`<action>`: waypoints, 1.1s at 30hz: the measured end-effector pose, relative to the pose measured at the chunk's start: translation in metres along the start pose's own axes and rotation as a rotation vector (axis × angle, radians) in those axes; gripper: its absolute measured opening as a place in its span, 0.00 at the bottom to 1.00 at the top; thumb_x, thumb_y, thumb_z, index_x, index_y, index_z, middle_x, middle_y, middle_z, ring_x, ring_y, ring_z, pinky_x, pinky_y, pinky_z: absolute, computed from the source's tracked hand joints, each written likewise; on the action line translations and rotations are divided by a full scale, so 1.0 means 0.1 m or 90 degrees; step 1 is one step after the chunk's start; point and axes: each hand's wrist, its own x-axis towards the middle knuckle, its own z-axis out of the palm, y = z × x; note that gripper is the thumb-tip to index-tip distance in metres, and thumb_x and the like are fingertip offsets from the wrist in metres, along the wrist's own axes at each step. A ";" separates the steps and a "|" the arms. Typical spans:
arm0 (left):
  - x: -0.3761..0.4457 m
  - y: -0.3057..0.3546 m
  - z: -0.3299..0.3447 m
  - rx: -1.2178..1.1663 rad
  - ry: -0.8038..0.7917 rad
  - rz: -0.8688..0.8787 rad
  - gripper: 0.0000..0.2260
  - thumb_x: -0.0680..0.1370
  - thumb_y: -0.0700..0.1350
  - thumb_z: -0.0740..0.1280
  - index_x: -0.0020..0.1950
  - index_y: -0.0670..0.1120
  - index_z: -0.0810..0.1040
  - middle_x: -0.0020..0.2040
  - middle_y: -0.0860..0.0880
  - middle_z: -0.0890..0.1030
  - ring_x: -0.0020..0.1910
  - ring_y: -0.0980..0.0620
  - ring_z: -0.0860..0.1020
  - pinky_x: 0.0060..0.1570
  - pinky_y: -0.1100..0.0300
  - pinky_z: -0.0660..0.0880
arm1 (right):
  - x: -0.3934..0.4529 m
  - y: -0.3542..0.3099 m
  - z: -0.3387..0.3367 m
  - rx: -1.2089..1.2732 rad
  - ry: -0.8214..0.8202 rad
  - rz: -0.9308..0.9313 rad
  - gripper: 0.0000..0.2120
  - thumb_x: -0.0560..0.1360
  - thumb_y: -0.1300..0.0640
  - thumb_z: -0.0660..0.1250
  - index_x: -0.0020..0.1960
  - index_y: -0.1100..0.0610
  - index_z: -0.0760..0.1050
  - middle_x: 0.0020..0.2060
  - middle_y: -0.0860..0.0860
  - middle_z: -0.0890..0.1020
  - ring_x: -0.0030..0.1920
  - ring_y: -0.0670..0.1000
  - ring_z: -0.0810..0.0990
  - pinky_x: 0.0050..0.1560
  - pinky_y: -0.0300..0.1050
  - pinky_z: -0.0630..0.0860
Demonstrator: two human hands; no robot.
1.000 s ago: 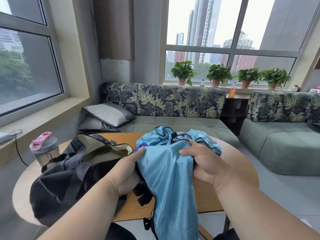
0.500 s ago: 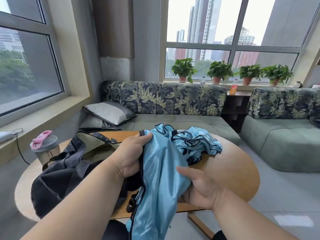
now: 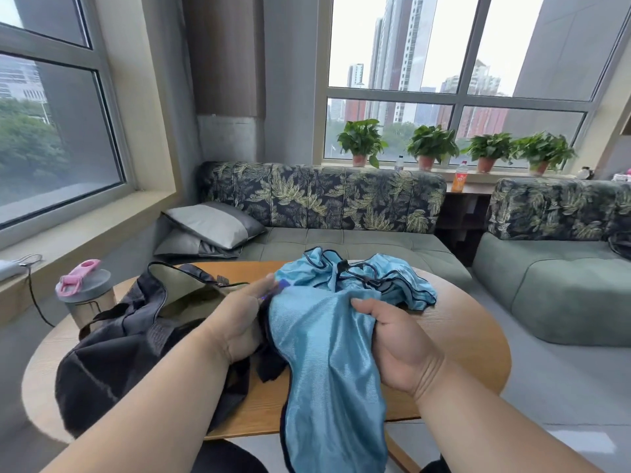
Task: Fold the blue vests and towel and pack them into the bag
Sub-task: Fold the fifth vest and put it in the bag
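The right hand has climbed back up the hanging blue vest and bunches its edge; the left hand pinches the opposite side. Folding is barely begun, bag waiting open.

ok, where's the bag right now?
In the head view the bag lies open on the left part of the round table, beside the pink-lidded bottle, with the left hand at its right edge.

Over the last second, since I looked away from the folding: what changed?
The right hand dropped off the top of the blue vest, then regripped its right edge. The left hand stayed on the left edge. The bag and second vest kept their places on the table.
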 end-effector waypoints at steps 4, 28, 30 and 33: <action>0.03 -0.35 -0.09 0.133 0.040 -0.001 0.17 0.83 0.57 0.64 0.61 0.45 0.82 0.48 0.44 0.87 0.42 0.48 0.85 0.46 0.54 0.77 | 0.08 -0.04 -0.05 0.050 0.054 -0.007 0.24 0.82 0.52 0.60 0.69 0.68 0.78 0.67 0.66 0.79 0.66 0.65 0.79 0.76 0.62 0.67; -0.11 -0.81 0.09 0.018 -0.200 -0.052 0.28 0.79 0.57 0.70 0.75 0.44 0.76 0.72 0.41 0.79 0.68 0.43 0.80 0.67 0.49 0.76 | 0.26 -0.12 0.01 0.111 0.134 -0.084 0.24 0.83 0.50 0.60 0.69 0.68 0.78 0.65 0.67 0.80 0.67 0.67 0.78 0.74 0.64 0.69; -0.07 -0.83 0.10 0.031 -0.194 -0.047 0.22 0.77 0.52 0.70 0.69 0.44 0.82 0.69 0.41 0.81 0.62 0.44 0.82 0.63 0.50 0.79 | 0.26 -0.12 -0.02 0.122 0.136 -0.077 0.26 0.82 0.49 0.61 0.71 0.67 0.76 0.68 0.67 0.78 0.72 0.68 0.74 0.77 0.65 0.66; -0.04 -0.79 0.10 0.016 -0.182 -0.042 0.16 0.79 0.48 0.72 0.65 0.43 0.85 0.67 0.40 0.82 0.62 0.42 0.83 0.63 0.47 0.79 | 0.23 -0.11 -0.07 0.127 0.118 -0.071 0.27 0.81 0.49 0.61 0.70 0.68 0.77 0.68 0.69 0.78 0.71 0.70 0.74 0.76 0.66 0.66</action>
